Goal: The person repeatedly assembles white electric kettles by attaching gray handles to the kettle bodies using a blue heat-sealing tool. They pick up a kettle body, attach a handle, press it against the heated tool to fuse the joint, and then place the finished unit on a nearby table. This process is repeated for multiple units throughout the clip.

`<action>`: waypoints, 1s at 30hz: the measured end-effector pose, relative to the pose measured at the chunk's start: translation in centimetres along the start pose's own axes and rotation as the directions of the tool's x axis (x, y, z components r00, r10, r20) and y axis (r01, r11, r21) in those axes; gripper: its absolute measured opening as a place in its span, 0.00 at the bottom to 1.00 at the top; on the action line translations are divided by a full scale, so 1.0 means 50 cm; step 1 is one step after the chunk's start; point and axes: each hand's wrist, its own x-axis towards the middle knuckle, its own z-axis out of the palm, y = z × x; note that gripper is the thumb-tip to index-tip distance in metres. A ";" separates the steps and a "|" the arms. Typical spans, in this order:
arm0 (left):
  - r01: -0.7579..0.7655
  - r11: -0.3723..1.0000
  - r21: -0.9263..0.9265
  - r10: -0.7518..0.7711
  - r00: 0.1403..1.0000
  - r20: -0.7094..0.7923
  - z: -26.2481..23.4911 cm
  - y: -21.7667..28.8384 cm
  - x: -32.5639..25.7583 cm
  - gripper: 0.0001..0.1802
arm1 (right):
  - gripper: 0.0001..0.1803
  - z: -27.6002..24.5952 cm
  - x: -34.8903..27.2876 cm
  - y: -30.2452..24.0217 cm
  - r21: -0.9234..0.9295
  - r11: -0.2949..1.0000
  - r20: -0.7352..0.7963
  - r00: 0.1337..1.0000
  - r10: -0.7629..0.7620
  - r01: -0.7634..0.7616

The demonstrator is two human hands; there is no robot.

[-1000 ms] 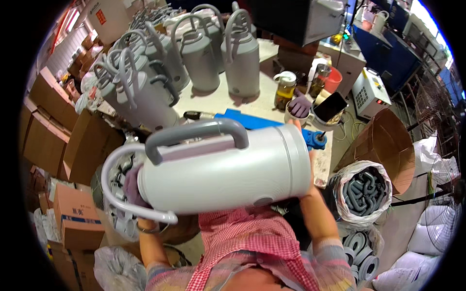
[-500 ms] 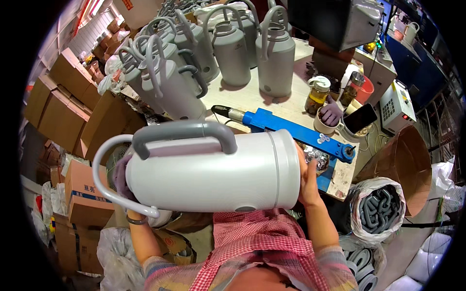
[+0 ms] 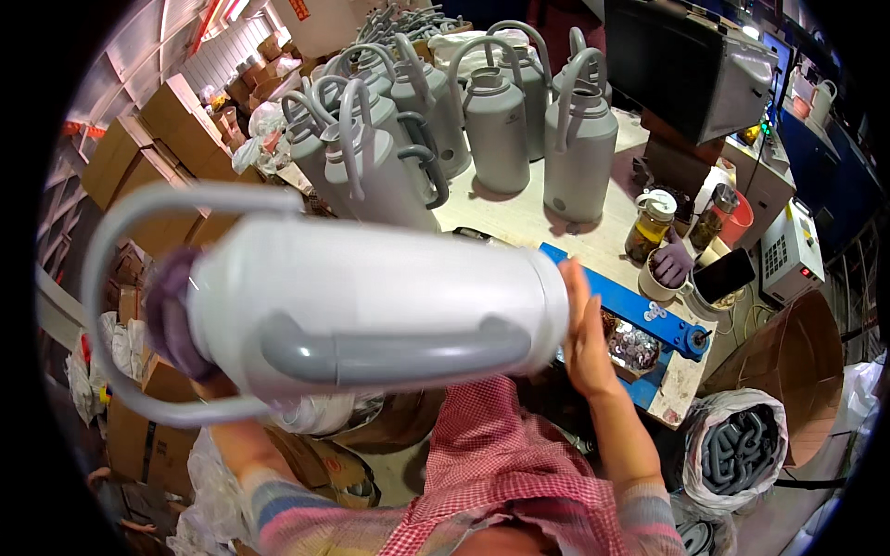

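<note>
A light grey thermos jug (image 3: pixel 389 278) lies sideways in the air before my chest, blurred by motion. Its dark grey side handle (image 3: pixel 399 360) is on the near side, and its pale carrying handle (image 3: pixel 107 269) loops out at the left. My left hand (image 3: pixel 171 310), in a purple glove, is closed around the neck end, inside that loop; the jug hides some fingers. At the other end my bare right hand (image 3: pixel 586 338) presses against the base with its fingers fairly straight, so the jug is held between both hands.
Several similar jugs (image 3: pixel 496 130) stand on the table (image 3: pixel 501 213). A blue lever tool (image 3: pixel 640 320) lies by its right edge, near a cup holding a glove (image 3: pixel 669 267) and a jar (image 3: pixel 651 227). A bag of grey handles (image 3: pixel 737 454) stands lower right; cartons (image 3: pixel 120 176) fill the left.
The jug has rolled so its side handle went from the far side to the near side. It has also shifted left. My view has turned, sliding the table rightward.
</note>
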 end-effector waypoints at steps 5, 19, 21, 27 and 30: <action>-0.207 0.976 0.069 0.193 0.967 0.167 0.022 -0.001 0.316 0.18 | 0.32 0.014 0.044 -0.070 -0.036 0.991 -0.077 0.988 -0.132 0.130; -0.182 0.950 -0.255 0.297 0.778 0.554 0.765 -0.068 0.336 0.18 | 0.25 -0.158 0.246 -0.205 -0.703 0.704 -0.004 0.988 -0.153 0.106; -0.240 0.939 -0.246 0.341 0.744 0.574 0.816 -0.119 0.288 0.18 | 0.24 -0.137 0.359 -0.216 -0.692 0.719 -0.002 0.996 -0.085 0.060; -0.547 0.833 -0.085 0.534 0.753 0.385 0.723 -0.207 0.241 0.20 | 0.51 -0.071 0.581 -0.064 -0.807 0.589 0.198 0.918 0.344 -0.047; -0.274 0.953 -0.132 0.301 0.914 0.272 0.558 -0.152 0.193 0.27 | 0.69 -0.101 0.631 0.036 -0.839 0.544 0.176 0.935 0.309 -0.022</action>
